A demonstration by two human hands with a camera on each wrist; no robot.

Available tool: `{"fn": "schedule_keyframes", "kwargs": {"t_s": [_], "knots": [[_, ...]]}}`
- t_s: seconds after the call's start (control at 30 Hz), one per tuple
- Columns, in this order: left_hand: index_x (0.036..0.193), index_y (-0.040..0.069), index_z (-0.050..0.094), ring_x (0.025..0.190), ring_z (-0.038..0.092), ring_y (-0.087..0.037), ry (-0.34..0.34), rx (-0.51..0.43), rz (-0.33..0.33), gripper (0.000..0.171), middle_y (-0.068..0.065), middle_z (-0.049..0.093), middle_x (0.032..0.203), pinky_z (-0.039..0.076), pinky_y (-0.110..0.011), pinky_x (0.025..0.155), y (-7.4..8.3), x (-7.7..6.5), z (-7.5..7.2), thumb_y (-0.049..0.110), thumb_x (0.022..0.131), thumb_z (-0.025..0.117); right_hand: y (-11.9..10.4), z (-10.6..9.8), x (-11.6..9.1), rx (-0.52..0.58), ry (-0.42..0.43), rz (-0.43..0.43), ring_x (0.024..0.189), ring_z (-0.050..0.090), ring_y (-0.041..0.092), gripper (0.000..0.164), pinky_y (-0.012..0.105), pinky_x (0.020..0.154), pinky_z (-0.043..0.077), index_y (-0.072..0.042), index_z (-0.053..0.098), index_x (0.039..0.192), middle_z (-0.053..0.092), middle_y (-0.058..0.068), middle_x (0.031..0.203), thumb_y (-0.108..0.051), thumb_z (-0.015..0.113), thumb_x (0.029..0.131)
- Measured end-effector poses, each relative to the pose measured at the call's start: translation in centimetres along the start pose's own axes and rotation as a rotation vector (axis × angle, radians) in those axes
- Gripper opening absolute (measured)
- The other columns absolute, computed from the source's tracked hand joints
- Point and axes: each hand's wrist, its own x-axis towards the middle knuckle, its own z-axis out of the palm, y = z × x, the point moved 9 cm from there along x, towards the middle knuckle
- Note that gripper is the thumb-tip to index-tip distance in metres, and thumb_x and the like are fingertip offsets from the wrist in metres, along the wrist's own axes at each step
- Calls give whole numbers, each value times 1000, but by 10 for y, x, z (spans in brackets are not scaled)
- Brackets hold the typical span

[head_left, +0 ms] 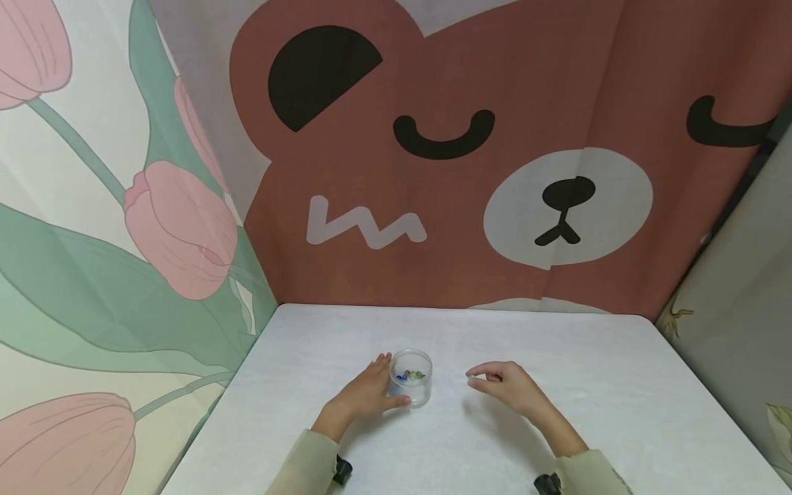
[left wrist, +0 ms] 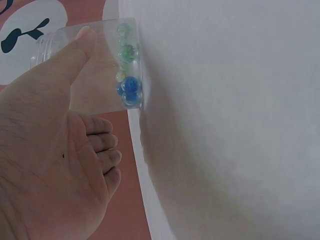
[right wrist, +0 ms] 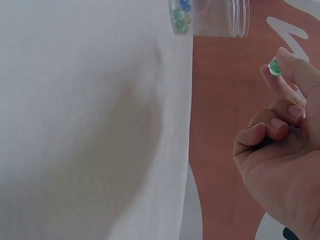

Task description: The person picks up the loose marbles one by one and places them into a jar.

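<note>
A clear plastic jar [head_left: 419, 393] stands on the white table with several blue, green and yellowish marbles [left wrist: 129, 85] at its bottom. My left hand [head_left: 370, 390] holds the jar from its left side, the thumb across the near side and the fingers toward the far side. To the right of the jar, my right hand [head_left: 509, 386] is raised over the table. Its thumb and index finger pinch a clear marble with a green swirl [right wrist: 274, 67], while the other fingers curl toward the palm.
The white table [head_left: 433, 457] reaches back to a curtain [head_left: 458, 206] with a brown bear print. A tulip-print curtain [head_left: 93, 289] hangs along the left side, and another pale curtain [head_left: 742, 289] along the right.
</note>
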Motion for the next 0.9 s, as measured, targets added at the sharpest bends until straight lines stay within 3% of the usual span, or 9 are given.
{"fn": "schedule_keyframes", "kwargs": {"t_s": [0.23,0.7,0.9], "knots": [[158,-3,25,155,19,-32,1,-7,0,104,-17,22,167,20,-48,126,1,-1,0,64,89,65,-4,6,5,24,23,12,54,31,4,28,21,49,30,-7,78,107,36,-8,58,-30,78,90],[159,-3,24,155,19,-32,-7,2,2,107,-17,22,166,21,-47,126,0,1,1,66,88,64,-8,17,18,43,76,32,55,33,5,22,21,52,30,-11,80,104,37,-7,59,-27,80,88],[158,-3,24,154,20,-33,-3,2,-3,107,-19,23,166,22,-49,126,0,1,0,66,88,65,-12,24,22,72,72,41,56,33,6,23,21,51,28,-7,79,108,38,-6,59,-22,79,90]]}}
